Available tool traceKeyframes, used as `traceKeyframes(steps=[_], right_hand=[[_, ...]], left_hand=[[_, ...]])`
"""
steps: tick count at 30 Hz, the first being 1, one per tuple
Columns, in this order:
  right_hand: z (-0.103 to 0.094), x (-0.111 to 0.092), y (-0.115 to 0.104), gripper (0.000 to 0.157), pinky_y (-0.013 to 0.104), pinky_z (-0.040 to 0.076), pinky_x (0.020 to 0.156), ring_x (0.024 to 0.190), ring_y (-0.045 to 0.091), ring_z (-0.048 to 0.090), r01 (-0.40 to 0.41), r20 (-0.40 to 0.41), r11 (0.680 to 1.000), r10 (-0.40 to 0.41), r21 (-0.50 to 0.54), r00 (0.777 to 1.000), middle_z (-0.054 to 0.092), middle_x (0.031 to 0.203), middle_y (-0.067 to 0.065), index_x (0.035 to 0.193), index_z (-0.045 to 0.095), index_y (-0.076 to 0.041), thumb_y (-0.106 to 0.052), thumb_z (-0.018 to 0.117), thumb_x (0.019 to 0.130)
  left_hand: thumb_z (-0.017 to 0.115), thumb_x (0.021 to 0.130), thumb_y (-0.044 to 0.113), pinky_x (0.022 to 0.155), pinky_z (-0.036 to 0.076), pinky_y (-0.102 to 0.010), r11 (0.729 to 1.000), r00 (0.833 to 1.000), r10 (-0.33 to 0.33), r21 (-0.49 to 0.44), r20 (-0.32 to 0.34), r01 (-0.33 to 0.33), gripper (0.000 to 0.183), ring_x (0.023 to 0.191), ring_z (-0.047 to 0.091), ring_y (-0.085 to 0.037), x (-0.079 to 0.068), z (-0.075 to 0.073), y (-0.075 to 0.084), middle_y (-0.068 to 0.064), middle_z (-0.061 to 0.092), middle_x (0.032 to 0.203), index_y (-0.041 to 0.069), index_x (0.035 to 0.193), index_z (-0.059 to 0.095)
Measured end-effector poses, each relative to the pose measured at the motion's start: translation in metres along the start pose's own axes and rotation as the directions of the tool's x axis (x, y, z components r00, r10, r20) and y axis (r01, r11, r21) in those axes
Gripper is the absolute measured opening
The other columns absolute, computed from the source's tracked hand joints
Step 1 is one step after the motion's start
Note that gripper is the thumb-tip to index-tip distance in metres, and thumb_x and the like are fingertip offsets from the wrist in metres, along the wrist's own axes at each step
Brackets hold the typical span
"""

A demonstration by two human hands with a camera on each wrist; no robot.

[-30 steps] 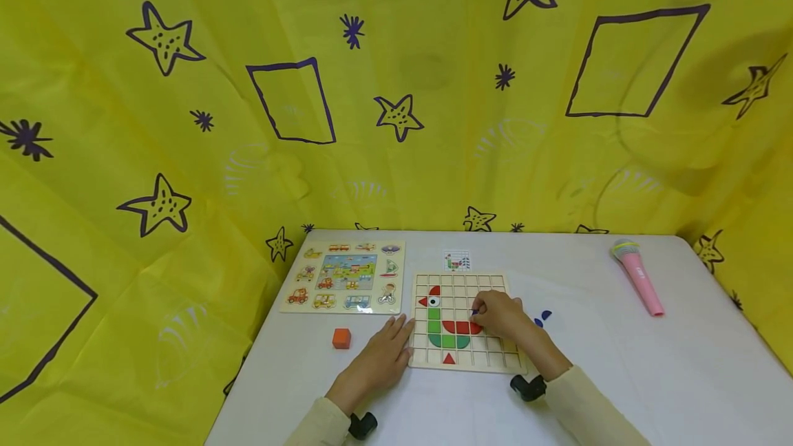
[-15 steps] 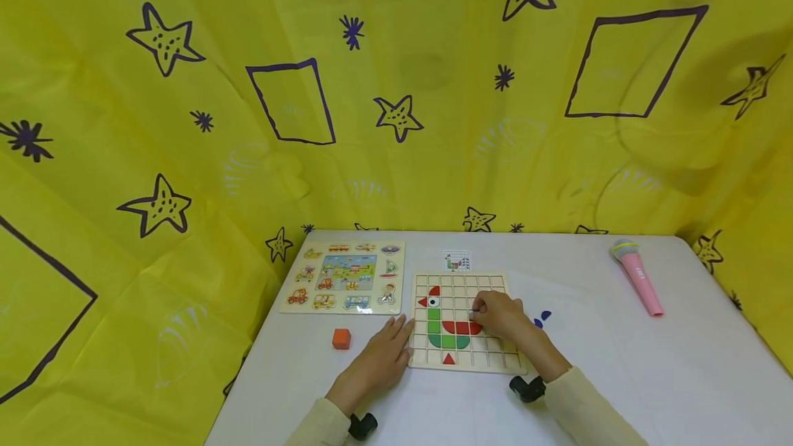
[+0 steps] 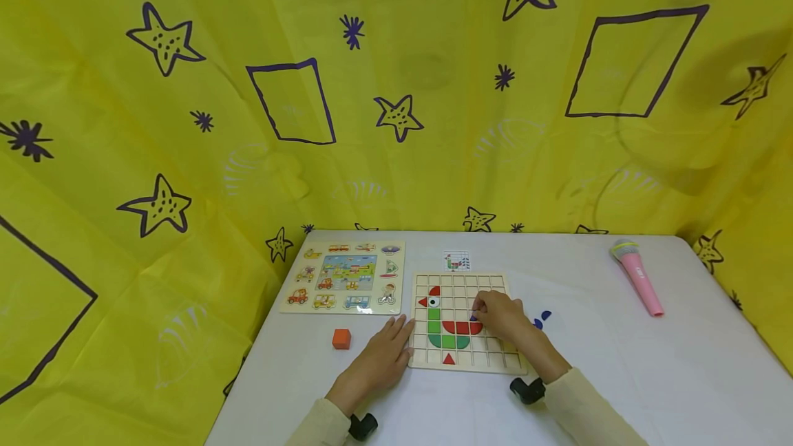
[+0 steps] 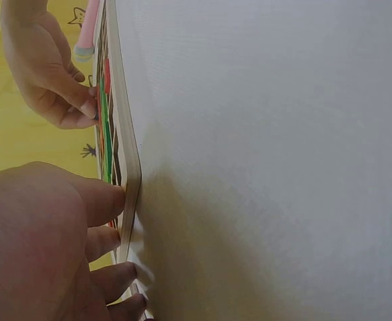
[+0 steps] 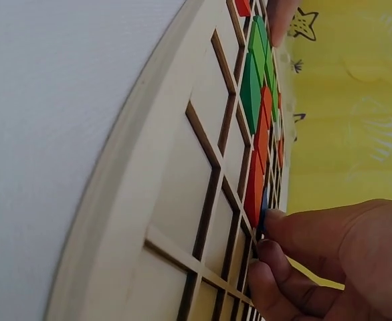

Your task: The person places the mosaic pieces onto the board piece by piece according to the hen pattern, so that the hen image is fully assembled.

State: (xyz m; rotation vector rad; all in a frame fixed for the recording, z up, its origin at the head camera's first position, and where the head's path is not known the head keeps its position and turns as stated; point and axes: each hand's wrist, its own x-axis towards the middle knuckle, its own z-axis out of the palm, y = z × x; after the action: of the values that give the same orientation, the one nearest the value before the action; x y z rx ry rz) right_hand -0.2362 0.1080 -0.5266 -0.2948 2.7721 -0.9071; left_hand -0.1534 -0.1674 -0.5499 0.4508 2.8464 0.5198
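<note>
Head view alone: loose blue bits (image 3: 546,315) are seen. A blue piece (image 5: 263,200) is pinched by right fingers (image 5: 303,231), its long axis hidden; left fingers (image 4: 106,200) are spread.

Head view from above, facing forward and down, wrist views close, tipped sideways, all sharing one square tan wooden board (image 3: 459,311)

There are two hands (image 3: 385,353), one grid board (image 3: 459,290), one puzzle (image 3: 348,272), one card (image 3: 457,261), one cube (image 3: 341,339) and one microphone (image 3: 638,278).
</note>
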Motion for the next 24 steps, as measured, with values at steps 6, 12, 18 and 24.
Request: traceKeyframes(steps=[6, 12, 18, 24], right_hand=[[0.000, 0.000, 0.002, 0.005, 0.048, 0.035, 0.083, 0.082, 0.020, 0.060, 0.005, -0.014, 1.000, -0.005, -0.012, 1.000, 0.066, 0.082, 0.000, 0.093, 0.072, -0.008, -0.008, 0.072, 0.098], [0.000, 0.000, 0.004, 0.006, 0.048, 0.035, 0.083, 0.081, 0.020, 0.059, 0.024, -0.034, 1.000, -0.024, -0.009, 0.999, 0.066, 0.082, 0.000, 0.091, 0.072, -0.008, -0.007, 0.073, 0.097], [-0.003, -0.002, 0.004, 0.005, 0.047, 0.033, 0.082, 0.081, 0.020, 0.058, 0.034, -0.045, 0.999, -0.034, 0.004, 0.998, 0.065, 0.081, 0.000, 0.093, 0.070, -0.008, -0.009, 0.072, 0.098], [-0.021, -0.003, 0.009, 0.007, 0.049, 0.037, 0.080, 0.083, 0.023, 0.060, 0.044, -0.075, 0.999, -0.044, 0.000, 0.996, 0.068, 0.089, 0.004, 0.101, 0.071, -0.005, -0.013, 0.070, 0.100]], left_hand=[[0.051, 0.111, 0.035, 0.127, 0.032, -0.055, 1.000, 1.000, -0.004, 0.003, -0.001, 0.004, 0.061, 0.161, 0.026, -0.032, 0.000, 0.000, 0.000, -0.006, 0.031, 0.174, 0.019, 0.167, 0.034], [0.050, 0.111, 0.035, 0.127, 0.032, -0.054, 1.000, 1.000, 0.000, 0.013, 0.000, 0.000, 0.061, 0.161, 0.026, -0.032, 0.001, 0.000, 0.000, -0.006, 0.030, 0.174, 0.019, 0.167, 0.033], [0.049, 0.112, 0.035, 0.127, 0.032, -0.054, 1.000, 1.000, 0.009, 0.019, -0.003, -0.009, 0.060, 0.161, 0.026, -0.033, 0.001, 0.001, -0.001, -0.007, 0.030, 0.174, 0.018, 0.167, 0.033], [0.050, 0.111, 0.036, 0.127, 0.032, -0.054, 1.000, 1.000, 0.004, 0.016, -0.001, -0.004, 0.061, 0.161, 0.026, -0.033, 0.000, 0.001, 0.000, -0.006, 0.030, 0.174, 0.019, 0.167, 0.033]])
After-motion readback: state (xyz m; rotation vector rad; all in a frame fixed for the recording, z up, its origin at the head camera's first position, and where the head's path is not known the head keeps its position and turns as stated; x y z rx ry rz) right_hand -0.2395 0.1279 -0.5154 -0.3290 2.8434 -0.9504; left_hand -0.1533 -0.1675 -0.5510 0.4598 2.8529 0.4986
